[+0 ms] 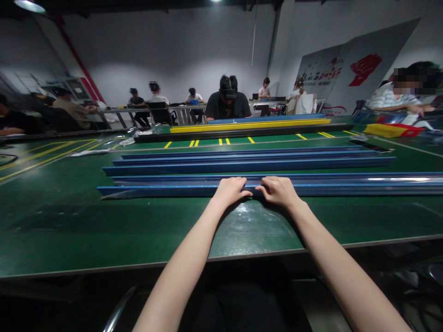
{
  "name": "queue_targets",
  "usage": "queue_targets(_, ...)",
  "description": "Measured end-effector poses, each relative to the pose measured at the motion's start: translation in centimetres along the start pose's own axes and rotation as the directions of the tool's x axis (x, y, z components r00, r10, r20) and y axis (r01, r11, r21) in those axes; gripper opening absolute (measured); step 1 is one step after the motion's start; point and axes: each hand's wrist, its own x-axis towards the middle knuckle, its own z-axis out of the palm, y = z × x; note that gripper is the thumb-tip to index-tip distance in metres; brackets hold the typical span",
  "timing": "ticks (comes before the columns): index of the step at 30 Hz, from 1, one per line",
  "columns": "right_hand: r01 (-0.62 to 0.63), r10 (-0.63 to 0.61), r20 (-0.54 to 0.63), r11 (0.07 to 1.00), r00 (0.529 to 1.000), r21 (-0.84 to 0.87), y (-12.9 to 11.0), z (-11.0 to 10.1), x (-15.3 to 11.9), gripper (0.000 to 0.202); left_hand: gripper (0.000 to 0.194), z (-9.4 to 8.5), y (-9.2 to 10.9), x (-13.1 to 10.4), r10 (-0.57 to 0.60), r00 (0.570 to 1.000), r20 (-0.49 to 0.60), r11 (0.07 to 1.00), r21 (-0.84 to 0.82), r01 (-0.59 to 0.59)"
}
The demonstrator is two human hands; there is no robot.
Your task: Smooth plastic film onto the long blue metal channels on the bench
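Observation:
A long blue plastic channel strip (166, 191) lies crosswise on the green table, nearest to me. My left hand (231, 190) is closed over it near the middle, thumb along the front side and fingers bent over the top. Just to the right, my right hand (278, 190) grips the same strip in a like way, its thumb pointing at the left one. A small gap separates the two hands. The undersides of the fingers are hidden. Behind this strip, parallel to it, rest more blue strips (249, 163).
The green table (104, 240) has its front edge close to me. Farther back lie a yellow strip (249, 126) and a black strip (242, 133). A person (228, 101) sits opposite. Yellow and red packets (391, 130) lie at the right, near another person (398, 94).

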Motion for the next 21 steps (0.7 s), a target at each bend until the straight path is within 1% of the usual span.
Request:
queue_targets(4,-0.038,0.038,-0.005,0.999,0.999,0.006,0.4,-0.2,-0.3,0.036,0.032,-0.2,-0.1,-0.1,0.008,1.000,0.004,1.000,0.013,-0.008)
queue_targets(9,-0.111,0.111,-0.006,0.994,0.994,-0.013,1.7,-0.5,-1.0,0.036,0.033,-0.4,-0.2,-0.1,0.010,1.000,-0.009,1.000,0.025,-0.010)
queue_targets(14,-0.162,0.162,-0.019,0.987,0.987,-0.006,2.8,-0.4,-1.5,0.034,0.031,-0.6,-0.4,-0.1,-0.025,1.000,0.018,1.000,0.015,0.024)
queue_targets(17,-0.157,0.158,-0.022,0.987,0.987,0.031,2.9,-0.4,-1.5,0.033,0.030,-0.8,-0.4,-0.1,-0.032,0.999,0.036,0.999,0.014,0.032)
queue_targets(21,-0.111,0.111,-0.007,0.993,0.994,0.049,2.7,-0.5,-1.5,0.034,0.029,-0.9,-0.2,0.0,-0.036,0.998,0.042,0.999,0.015,0.036)
